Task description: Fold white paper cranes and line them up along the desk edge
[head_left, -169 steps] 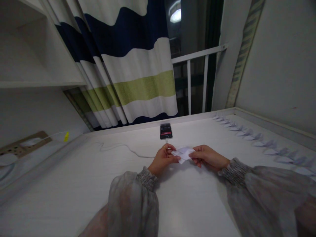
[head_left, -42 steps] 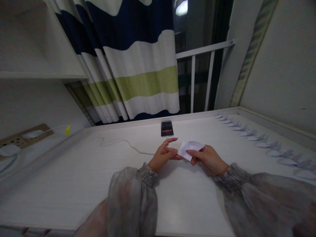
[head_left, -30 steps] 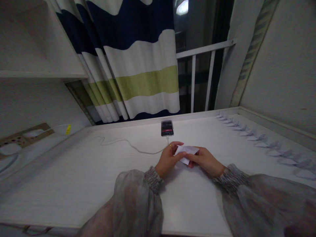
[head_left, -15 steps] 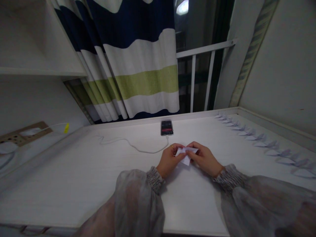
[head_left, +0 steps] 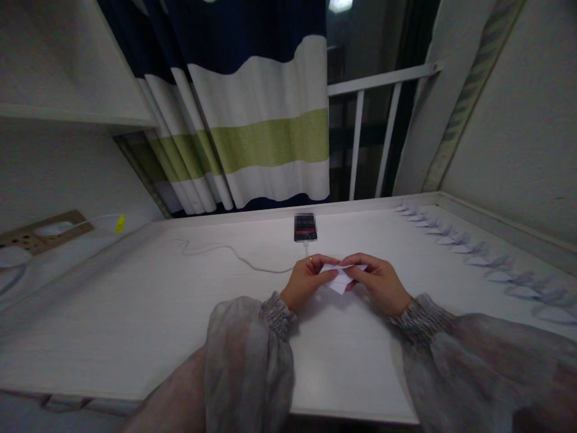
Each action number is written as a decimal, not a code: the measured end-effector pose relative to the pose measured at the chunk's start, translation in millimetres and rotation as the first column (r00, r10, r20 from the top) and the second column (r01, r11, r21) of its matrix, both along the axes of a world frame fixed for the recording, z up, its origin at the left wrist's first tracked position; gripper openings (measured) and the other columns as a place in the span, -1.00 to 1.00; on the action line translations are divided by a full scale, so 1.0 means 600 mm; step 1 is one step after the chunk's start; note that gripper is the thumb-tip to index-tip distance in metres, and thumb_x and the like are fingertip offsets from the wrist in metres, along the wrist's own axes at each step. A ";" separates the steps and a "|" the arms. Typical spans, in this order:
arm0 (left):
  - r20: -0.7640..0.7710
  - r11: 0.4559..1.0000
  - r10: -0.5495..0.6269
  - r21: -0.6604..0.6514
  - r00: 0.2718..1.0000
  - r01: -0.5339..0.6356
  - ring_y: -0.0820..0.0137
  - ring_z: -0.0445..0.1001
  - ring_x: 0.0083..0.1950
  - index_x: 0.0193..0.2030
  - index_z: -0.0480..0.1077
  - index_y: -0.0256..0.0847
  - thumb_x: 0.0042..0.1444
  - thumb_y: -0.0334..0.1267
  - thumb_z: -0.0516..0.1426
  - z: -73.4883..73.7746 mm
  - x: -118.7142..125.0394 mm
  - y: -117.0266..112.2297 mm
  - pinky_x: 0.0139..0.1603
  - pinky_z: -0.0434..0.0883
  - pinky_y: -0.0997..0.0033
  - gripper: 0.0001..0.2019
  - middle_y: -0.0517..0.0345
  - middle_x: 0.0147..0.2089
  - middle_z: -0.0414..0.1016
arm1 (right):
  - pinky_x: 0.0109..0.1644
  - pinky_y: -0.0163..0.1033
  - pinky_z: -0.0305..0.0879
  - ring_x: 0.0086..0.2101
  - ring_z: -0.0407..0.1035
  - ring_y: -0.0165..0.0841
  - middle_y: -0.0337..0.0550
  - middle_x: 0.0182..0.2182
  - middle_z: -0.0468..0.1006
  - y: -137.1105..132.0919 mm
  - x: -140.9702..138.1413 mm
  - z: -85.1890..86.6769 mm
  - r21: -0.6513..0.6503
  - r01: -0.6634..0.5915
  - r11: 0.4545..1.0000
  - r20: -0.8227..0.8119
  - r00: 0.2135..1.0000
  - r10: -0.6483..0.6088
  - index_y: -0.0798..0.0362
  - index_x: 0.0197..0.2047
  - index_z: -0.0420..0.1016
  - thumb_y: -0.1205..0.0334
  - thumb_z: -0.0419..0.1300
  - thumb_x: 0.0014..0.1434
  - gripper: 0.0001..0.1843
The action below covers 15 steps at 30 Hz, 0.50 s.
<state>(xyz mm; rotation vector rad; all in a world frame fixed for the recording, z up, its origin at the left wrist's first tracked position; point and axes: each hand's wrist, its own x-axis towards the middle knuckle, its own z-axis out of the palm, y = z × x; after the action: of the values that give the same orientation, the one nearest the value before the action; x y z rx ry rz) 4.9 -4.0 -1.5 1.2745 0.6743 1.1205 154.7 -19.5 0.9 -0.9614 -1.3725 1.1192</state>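
A small folded sheet of white paper point(head_left: 337, 284) is pinched between both hands, over the white desk point(head_left: 180, 337). My left hand point(head_left: 308, 279) grips its left side, thumb on the near face; a ring shows on one finger. My right hand point(head_left: 376, 282) holds the right side, thumb on top and fingers behind. The fingertips of both hands nearly meet at the paper's upper edge. The palms and the paper's far side are hidden. Just beyond the hands lies a phone point(head_left: 305, 227) with its screen lit.
A white cable point(head_left: 252, 264) runs from the phone leftward across the desk. Along the right side stands a row of several folded paper pieces point(head_left: 478, 260). A power strip point(head_left: 49, 231) with plugs sits at the left wall. A striped curtain point(head_left: 270, 135) hangs behind.
Both hands have shifted slightly on the paper, which now sits at a somewhat different angle. The right hand's fingers extend further across its top edge. The camera view has tilted a little downward.
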 end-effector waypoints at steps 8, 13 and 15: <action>0.003 0.997 0.005 0.078 1.000 -0.005 0.53 0.38 -0.38 -0.40 0.43 -0.27 -0.29 -0.35 0.26 -0.001 -0.006 0.001 -0.30 0.29 0.47 -0.78 0.17 -0.38 0.48 | -0.54 -0.34 0.38 -0.60 0.38 -0.46 -0.23 -0.54 0.49 0.002 0.001 0.000 -0.049 -0.025 0.998 -0.090 0.996 0.020 0.12 -0.49 0.49 0.21 0.28 -0.22 -0.83; -0.013 0.995 0.052 0.083 0.999 -0.051 0.52 0.36 -0.42 -0.44 0.45 -0.29 -0.30 -0.23 0.27 0.002 -0.008 0.002 -0.36 0.27 0.49 -0.76 0.17 -0.44 0.47 | -0.50 -0.33 0.41 -0.55 0.39 -0.44 -0.23 -0.55 0.50 0.002 0.000 0.000 -0.035 -0.026 0.999 -0.090 0.996 0.023 0.12 -0.50 0.50 0.21 0.28 -0.22 -0.83; -0.028 0.994 0.086 0.069 0.996 -0.084 0.54 0.33 -0.47 -0.48 0.44 -0.30 -0.24 -0.17 0.23 0.003 -0.008 0.003 -0.40 0.25 0.50 -0.78 0.18 -0.50 0.44 | -0.50 -0.33 0.40 -0.57 0.39 -0.45 -0.23 -0.53 0.50 0.002 0.001 0.001 -0.030 -0.028 0.999 -0.051 0.998 0.027 0.12 -0.49 0.50 0.21 0.28 -0.21 -0.83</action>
<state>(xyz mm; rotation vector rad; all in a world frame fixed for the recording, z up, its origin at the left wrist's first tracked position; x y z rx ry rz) 0.3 -2.1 0.0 1.3334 0.7242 1.2044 155.2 -18.5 1.5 -0.9324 -1.3345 1.1809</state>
